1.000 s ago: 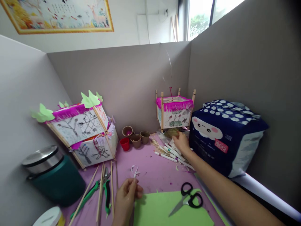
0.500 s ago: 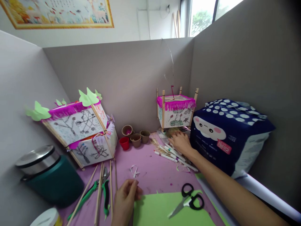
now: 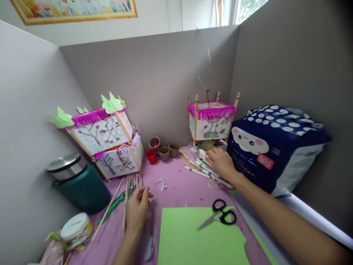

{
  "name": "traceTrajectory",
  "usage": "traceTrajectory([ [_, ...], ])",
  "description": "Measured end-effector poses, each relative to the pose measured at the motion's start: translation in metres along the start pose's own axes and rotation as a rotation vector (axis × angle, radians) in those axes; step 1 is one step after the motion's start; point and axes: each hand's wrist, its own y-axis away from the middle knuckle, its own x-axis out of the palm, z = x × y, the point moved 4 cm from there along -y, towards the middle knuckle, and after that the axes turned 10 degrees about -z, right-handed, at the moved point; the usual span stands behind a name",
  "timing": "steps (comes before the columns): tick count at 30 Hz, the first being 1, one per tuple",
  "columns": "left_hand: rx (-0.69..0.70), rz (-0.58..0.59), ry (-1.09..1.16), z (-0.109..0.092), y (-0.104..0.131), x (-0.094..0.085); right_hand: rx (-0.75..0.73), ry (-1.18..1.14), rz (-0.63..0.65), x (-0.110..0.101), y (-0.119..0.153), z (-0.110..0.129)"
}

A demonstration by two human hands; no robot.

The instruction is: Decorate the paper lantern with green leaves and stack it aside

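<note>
My right hand (image 3: pixel 222 162) reaches to the back right, with its fingers closed at a small crumpled white piece (image 3: pixel 203 154). It is beside a pile of white markers (image 3: pixel 199 171) and thin straw-like sticks (image 3: pixel 186 159). My left hand (image 3: pixel 138 204) hovers over the front left of the table, loosely curled, with nothing visible in it. Under and beside it lie wooden sticks (image 3: pixel 109 209) and green-handled pliers (image 3: pixel 117 204), partly hidden. Black-handled scissors (image 3: pixel 220 216) rest on a light green sheet (image 3: pixel 182 235). A small white ribbon loop (image 3: pixel 162 184) lies between the hands.
A paper lantern with green leaf shapes (image 3: pixel 99 134) stands at left, behind a teal flask (image 3: pixel 82 187) and white-lidded tub (image 3: pixel 75 226). Small brown pots (image 3: pixel 164 154) and a red pot (image 3: pixel 151 156) stand behind. Another lantern (image 3: pixel 212 123) and a blue package (image 3: pixel 275 151) occupy the right.
The camera view has shifted, showing more of the table's front. My right hand has drawn back slightly, and the white piece now shows at its fingers. My left hand has moved towards the sticks and pliers.
</note>
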Motion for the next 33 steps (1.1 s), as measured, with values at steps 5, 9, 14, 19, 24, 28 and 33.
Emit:
traceTrajectory([
  [5,0.190,0.145,-0.129,-0.010,0.011,0.011,-0.046,-0.123,-0.015,-0.019,0.010,0.011],
  [9,0.466,0.400,-0.286,-0.031,0.037,0.031,-0.191,-0.180,0.129,-0.022,0.028,0.030],
  [14,0.660,0.613,-0.645,-0.039,0.057,0.051,-0.209,-0.178,0.146,-0.042,0.058,0.040],
  [19,0.598,0.682,-0.761,-0.037,0.053,0.061,-0.312,-0.357,0.547,-0.056,0.107,0.039],
  [24,0.542,0.744,-0.687,-0.047,0.035,0.056,-0.194,-0.341,0.518,-0.052,0.126,0.030],
  [28,0.598,0.396,-0.718,-0.076,0.006,0.020,-0.127,-0.270,0.400,-0.046,0.121,0.027],
  [33,0.713,0.051,-0.665,-0.115,-0.002,-0.029,-0.136,-0.301,0.362,-0.049,0.106,0.034],
])
